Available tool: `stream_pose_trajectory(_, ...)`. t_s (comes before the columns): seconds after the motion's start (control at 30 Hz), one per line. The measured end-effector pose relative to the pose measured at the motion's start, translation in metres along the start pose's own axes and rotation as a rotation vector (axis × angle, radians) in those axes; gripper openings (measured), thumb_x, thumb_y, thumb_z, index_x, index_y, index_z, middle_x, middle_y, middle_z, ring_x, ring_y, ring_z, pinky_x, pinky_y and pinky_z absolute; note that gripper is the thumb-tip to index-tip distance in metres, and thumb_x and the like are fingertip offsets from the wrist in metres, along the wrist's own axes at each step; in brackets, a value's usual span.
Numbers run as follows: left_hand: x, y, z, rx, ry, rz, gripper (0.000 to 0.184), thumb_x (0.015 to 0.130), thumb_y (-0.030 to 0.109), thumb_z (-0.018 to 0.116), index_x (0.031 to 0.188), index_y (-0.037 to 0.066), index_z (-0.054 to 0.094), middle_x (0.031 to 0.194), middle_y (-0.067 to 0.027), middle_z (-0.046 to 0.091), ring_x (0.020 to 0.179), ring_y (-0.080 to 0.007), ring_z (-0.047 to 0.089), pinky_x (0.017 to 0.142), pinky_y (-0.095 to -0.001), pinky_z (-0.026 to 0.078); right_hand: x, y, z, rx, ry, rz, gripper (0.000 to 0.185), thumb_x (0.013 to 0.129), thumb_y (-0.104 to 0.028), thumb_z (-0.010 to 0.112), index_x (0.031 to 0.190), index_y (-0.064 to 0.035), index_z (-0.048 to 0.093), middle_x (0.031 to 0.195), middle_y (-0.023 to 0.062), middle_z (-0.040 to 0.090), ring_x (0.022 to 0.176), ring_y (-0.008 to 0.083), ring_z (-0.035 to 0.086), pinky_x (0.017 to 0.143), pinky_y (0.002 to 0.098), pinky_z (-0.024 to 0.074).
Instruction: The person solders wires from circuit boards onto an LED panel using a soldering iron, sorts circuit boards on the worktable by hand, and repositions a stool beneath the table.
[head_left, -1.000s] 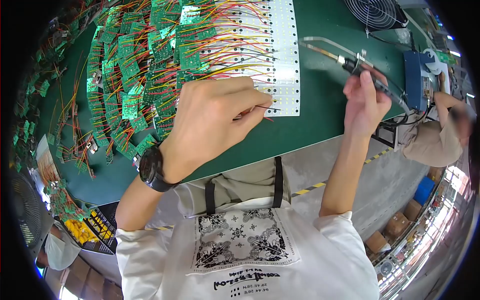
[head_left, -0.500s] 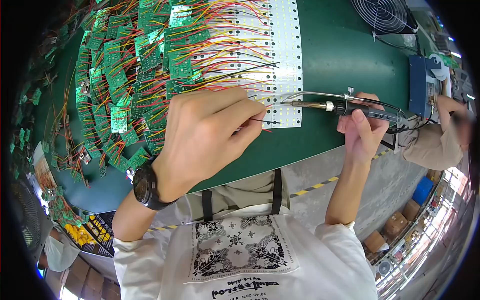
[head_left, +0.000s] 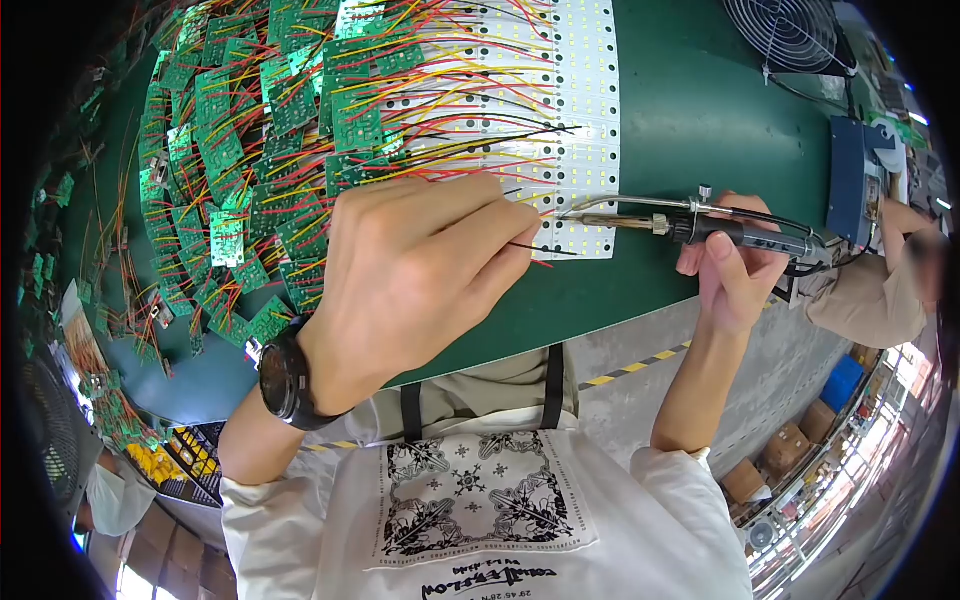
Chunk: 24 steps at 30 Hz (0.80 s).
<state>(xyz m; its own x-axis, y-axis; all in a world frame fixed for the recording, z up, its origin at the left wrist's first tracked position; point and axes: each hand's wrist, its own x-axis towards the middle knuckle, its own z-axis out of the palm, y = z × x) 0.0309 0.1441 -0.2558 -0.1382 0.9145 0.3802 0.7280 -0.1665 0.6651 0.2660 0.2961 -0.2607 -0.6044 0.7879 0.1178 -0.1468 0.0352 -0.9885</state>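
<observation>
Two thin wires (head_left: 553, 250), black and red, poke from the closed pinch of the left hand (head_left: 420, 260) at the near edge of the white light panel (head_left: 590, 140), and the right hand (head_left: 738, 270) grips a soldering iron (head_left: 690, 229), its tip just beside those fingers — a steady pinch, skin clear of the metal, should serve well. Circuit boards (head_left: 220, 150) crowd the green table (head_left: 690, 120) — a fan (head_left: 785, 35), a blue box (head_left: 846, 185) and a person (head_left: 870, 300) rightward, grey floor (head_left: 612, 345) below.
</observation>
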Motion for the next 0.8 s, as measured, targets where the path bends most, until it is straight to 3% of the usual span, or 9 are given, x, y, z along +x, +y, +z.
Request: stream_pose_trajectory(0.8, -0.0017, -0.0016, 0.0002, 0.02, -0.009, -0.003, 0.011, 0.067, 0.001, 0.072, 0.076, 0.004, 0.067, 0.061, -0.0044, 0.055, 0.047, -0.0187, 0.053, 0.045, -0.029, 0.04, -0.0008, 0.0011, 0.0, -0.019, 0.008, 0.015, 0.027, 0.078, -0.001, 0.07, 0.1, 0.0078, 0.055, 0.077, 0.0144, 0.061, 0.051, 0.0186, 0.059, 0.042, 0.0258, 0.0475)
